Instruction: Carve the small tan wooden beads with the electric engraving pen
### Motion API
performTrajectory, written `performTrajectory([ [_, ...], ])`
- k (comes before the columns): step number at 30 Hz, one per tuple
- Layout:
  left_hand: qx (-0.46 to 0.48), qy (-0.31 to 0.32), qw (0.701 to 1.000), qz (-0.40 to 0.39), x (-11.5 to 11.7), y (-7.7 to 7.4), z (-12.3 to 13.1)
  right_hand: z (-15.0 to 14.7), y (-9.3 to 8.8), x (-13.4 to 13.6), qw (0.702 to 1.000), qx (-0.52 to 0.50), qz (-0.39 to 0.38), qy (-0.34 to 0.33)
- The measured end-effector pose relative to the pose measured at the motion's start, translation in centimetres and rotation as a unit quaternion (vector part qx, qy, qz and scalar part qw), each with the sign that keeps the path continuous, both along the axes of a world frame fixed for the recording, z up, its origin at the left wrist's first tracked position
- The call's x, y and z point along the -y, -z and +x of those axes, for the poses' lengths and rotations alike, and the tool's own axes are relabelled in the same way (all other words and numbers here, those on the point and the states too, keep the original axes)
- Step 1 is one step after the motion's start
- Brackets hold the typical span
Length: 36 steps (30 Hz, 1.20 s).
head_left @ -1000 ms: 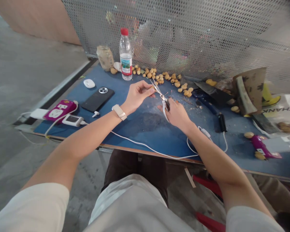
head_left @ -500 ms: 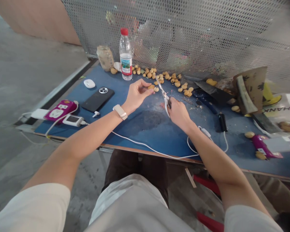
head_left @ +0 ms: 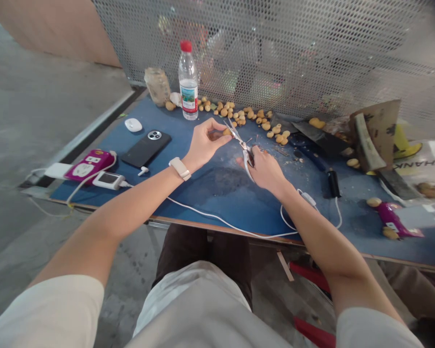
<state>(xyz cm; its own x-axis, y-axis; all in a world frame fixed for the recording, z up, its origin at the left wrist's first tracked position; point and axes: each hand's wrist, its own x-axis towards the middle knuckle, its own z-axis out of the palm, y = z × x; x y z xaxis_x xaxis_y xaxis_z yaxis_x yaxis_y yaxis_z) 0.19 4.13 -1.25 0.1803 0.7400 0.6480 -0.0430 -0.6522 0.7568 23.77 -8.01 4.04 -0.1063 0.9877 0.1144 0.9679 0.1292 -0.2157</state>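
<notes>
A scuffed blue work mat (head_left: pixel 217 203) covers a table whose near edge passes beneath the forearms. Open mat is left below the hands, crossed only by a thin white cable (head_left: pixel 217 221), while the far side is closed off by a grey perforated metal screen (head_left: pixel 293 53).

A pair of steel scissors (head_left: pixel 241 144) is gripped in the right hand (head_left: pixel 266 170), with its white-sleeved handles partly hidden by the closed fingers and palm. The pointed blades are directed up and to the left, their tips just beside the left hand (head_left: pixel 206 141). A small tan round piece (head_left: pixel 226 131) is pinched narrowly at that hand's fingertips, though the grip is hard to make out. Similar tan round pieces (head_left: pixel 252 118) are strewn in a loose band beyond the hands, and pale crumbs (head_left: pixel 286 157) are scattered to the right. A clear plastic water bottle with a red cap (head_left: pixel 188 82) stands near the screen, and a glossy black smartphone (head_left: pixel 145 148) lies left of the left hand.
</notes>
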Motion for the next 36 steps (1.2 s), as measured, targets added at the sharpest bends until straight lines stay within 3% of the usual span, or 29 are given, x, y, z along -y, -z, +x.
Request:
performTrajectory([
  [7,0.011,0.006,1.000,0.027,-0.3,0.3,-0.1,-0.6,-0.5,0.5,1.000,0.022,-0.010,0.005],
  [16,0.001,0.011,1.000,0.022,0.0,-0.3,-0.4,-0.3,0.3,0.2,1.000,0.008,-0.002,0.007],
  [23,-0.057,-0.028,0.997,0.046,0.2,-1.1,-1.0,0.1,0.3,-0.4,1.000,-0.010,-0.018,-0.003],
  [26,-0.157,-0.045,0.981,0.106,-0.3,-1.5,-1.9,0.2,0.1,-0.6,1.000,-0.003,-0.028,0.011],
  [30,-0.298,-0.012,0.936,0.185,-1.0,-1.5,-2.6,0.6,0.0,-1.0,0.999,-0.010,-0.036,0.021],
  [36,-0.376,-0.023,0.893,0.246,-0.8,-0.8,-1.5,0.8,0.6,-1.4,0.999,-0.024,-0.031,0.017],
])
